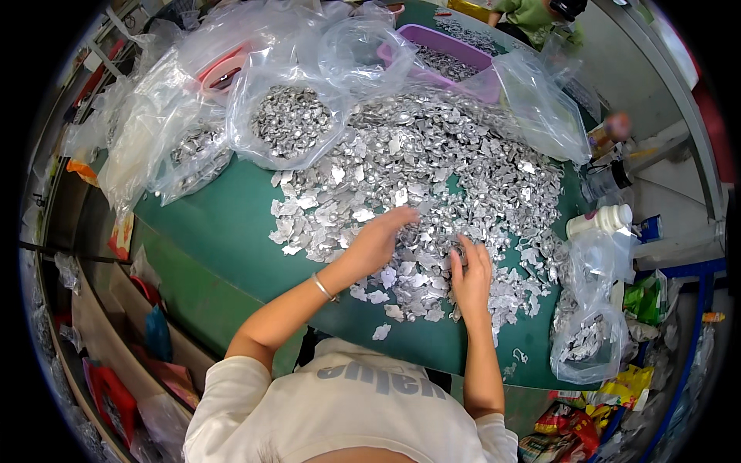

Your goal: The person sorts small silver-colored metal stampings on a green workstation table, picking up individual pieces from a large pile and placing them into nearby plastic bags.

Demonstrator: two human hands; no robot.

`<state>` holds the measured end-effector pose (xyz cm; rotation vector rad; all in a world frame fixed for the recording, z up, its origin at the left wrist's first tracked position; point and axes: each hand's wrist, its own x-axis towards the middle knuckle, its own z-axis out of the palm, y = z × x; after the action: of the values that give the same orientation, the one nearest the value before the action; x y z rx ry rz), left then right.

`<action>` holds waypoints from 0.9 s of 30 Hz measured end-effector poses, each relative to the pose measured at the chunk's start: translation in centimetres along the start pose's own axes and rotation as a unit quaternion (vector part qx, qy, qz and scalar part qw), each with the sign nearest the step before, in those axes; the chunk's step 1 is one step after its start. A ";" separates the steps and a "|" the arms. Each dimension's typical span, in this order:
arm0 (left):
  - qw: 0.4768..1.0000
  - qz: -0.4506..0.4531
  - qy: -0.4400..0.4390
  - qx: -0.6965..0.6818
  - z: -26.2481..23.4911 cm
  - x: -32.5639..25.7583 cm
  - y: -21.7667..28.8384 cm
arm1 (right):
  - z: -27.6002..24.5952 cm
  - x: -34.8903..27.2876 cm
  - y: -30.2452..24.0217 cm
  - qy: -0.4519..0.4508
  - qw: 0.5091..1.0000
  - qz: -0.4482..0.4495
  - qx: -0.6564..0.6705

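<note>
A wide heap of small flat silvery metal pieces covers the middle of the green table. My left hand, with a bracelet on its wrist, reaches into the near part of the heap, fingers stretched toward the right and their tips among the pieces. Beside it, my right hand lies over the pieces with thumb and fingers apart. Neither hand shows a piece held in it, though the fingertips are partly hidden. A few flat pieces lie loose near the table's front edge.
Clear plastic bags of metal pieces stand at the back left, near a purple tub. On the right are a white bottle and another small bag of pieces. A person in green is at the far side.
</note>
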<state>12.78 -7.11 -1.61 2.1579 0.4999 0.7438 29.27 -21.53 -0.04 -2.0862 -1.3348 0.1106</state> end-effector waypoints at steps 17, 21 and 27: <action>0.951 0.053 -0.167 0.257 -1.3 -1.9 1.4 | 1.7 3.8 0.4 0.026 0.993 -0.075 -0.087; 0.942 0.027 -0.161 0.294 -2.0 -3.2 1.4 | 2.6 5.0 0.8 -0.023 0.992 -0.065 -0.106; 0.938 0.002 -0.157 0.310 -2.6 -4.6 1.3 | 2.5 5.7 1.2 -0.019 0.998 -0.038 -0.035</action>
<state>7.78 -9.06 -0.85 2.7962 0.6161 0.2333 31.98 -15.88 -1.20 -2.0970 -1.4579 0.0713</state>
